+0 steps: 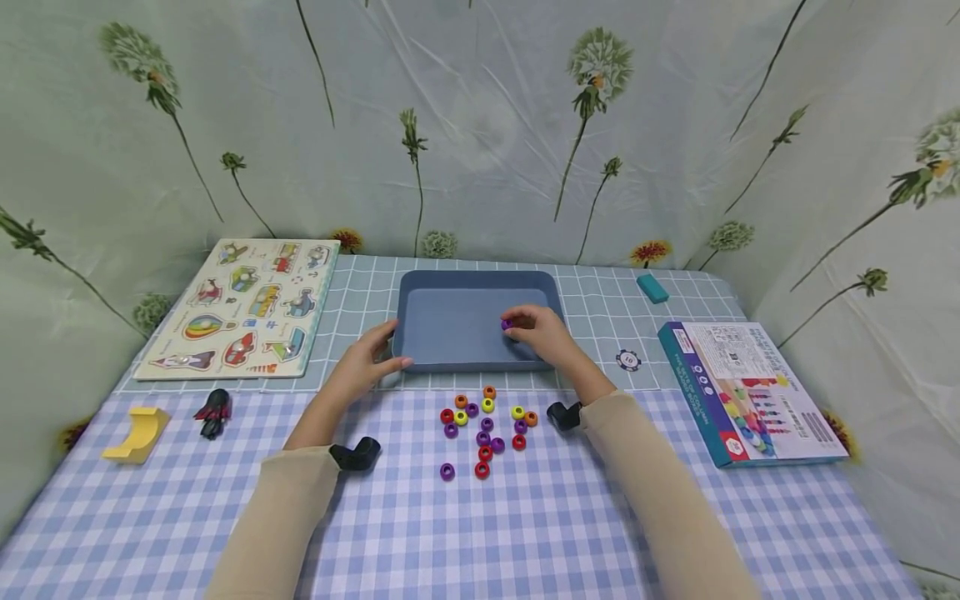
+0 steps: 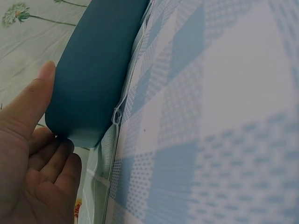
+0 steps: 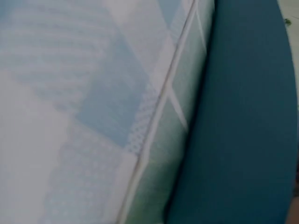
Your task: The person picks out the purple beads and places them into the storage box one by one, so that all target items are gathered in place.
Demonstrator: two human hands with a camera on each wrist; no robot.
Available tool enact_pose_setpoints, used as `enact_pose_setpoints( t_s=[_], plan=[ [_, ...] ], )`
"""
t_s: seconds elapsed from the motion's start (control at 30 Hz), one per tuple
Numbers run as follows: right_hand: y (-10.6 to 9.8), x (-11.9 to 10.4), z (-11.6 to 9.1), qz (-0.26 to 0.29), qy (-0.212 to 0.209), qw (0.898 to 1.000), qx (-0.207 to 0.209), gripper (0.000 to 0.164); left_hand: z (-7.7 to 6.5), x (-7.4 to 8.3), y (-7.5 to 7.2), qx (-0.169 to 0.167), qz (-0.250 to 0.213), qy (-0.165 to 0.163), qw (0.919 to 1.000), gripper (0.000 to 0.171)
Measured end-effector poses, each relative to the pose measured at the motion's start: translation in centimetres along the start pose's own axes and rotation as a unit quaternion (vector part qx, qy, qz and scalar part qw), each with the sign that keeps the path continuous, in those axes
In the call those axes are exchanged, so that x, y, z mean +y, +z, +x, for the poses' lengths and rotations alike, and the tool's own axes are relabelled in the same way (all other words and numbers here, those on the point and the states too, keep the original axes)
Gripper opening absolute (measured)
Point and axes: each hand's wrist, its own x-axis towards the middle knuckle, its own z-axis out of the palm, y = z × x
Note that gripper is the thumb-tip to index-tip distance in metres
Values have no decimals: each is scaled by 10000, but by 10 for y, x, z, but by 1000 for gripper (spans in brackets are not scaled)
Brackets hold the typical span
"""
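A blue-grey tray (image 1: 450, 325) stands at the back middle of the table. My left hand (image 1: 362, 360) holds its front left corner, the thumb at the front rim and the fingers along the left side. In the left wrist view, that hand (image 2: 39, 154) shows its thumb and bent fingers against the tray wall (image 2: 88, 79). Over the tray's right part, my right hand (image 1: 542, 333) pinches a purple bead (image 1: 507, 324) between thumb and forefinger. Several red, orange, yellow and purple beads lie scattered in front of the tray, among them a red bead (image 1: 482, 471).
On the left are a picture puzzle board (image 1: 240, 308), a yellow curved block (image 1: 138, 435) and a small black-and-red figure (image 1: 214, 413). A bead toy box (image 1: 753, 392), a poker chip (image 1: 628, 360) and a teal block (image 1: 652, 288) lie on the right. A flowered curtain (image 1: 487, 125) hangs behind.
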Motion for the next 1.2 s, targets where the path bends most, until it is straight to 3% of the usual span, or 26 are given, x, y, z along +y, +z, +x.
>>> enact_pose_setpoints(
  t_s=[0.3, 0.47, 0.6, 0.73, 0.87, 1.03, 1.2],
  plan=[
    [5, 3, 9, -821, 351, 9946, -520, 19, -1, 1, 0, -19, -47, -49, 10000, 79],
    [6, 2, 9, -848, 536, 9936, -527, 20, 0, 0, 0, -5, -138, -96, 9999, 77],
    [3, -6, 2, -662, 424, 9964, -328, 27, 0, 0, 1, -1, -241, -86, 9997, 77],
    [-3, -20, -14, -175, -230, 9994, -189, 30, 0, 1, 1, 8, -186, -52, 9998, 78],
    [-6, -36, -42, 174, -931, 9951, -298, 28, 0, 1, 0, -4, -188, -37, 9998, 80],
    [-4, -50, -80, 197, -1046, 9924, -618, 27, 1, 0, 0, -9, -188, -41, 9998, 79],
    [1, -29, -99, -18, -960, 9889, -1137, 25, 0, -1, 0, -34, -162, -45, 9999, 80]
  ],
)
